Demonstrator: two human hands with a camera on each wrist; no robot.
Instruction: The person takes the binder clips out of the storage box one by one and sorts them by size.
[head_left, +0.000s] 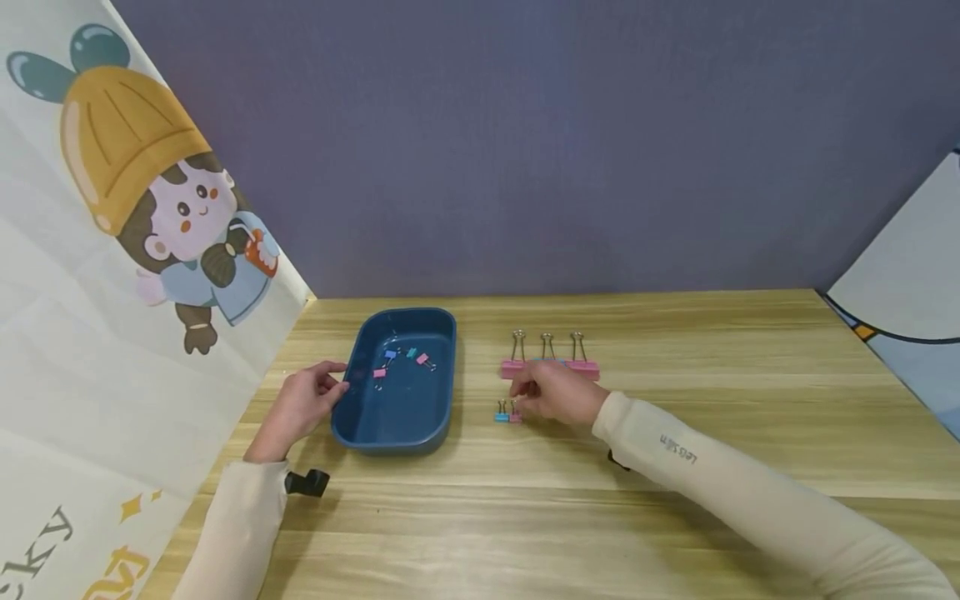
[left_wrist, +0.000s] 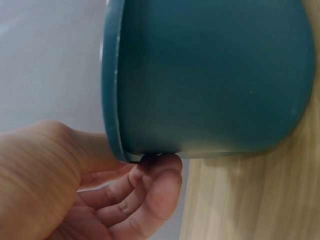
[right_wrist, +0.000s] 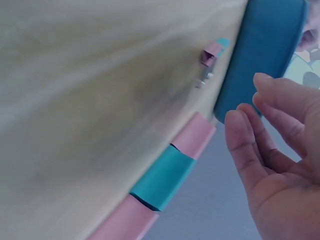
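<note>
My left hand [head_left: 306, 402] pinches the left rim of a blue plastic tray [head_left: 393, 425]; in the left wrist view its fingertips [left_wrist: 162, 175] sit just under the rim. My right hand [head_left: 558, 392] hovers beside two small binder clips, a blue clip [head_left: 502, 417] and a pink clip [head_left: 515, 418], that stand side by side on the table. In the right wrist view, thumb and fingers are bent with a gap between them and nothing in it. Behind that hand is a row of large binder clips, a pink one [head_left: 512, 370] at its left end and a blue one partly hidden.
Several small binder clips lie scattered in the tray, among them a pink one [head_left: 379, 373] and a teal one [head_left: 412, 353]. A grey-purple panel [head_left: 525, 167] rises behind the wooden table [head_left: 480, 533]. At the left hangs a printed white sheet [head_left: 67, 350].
</note>
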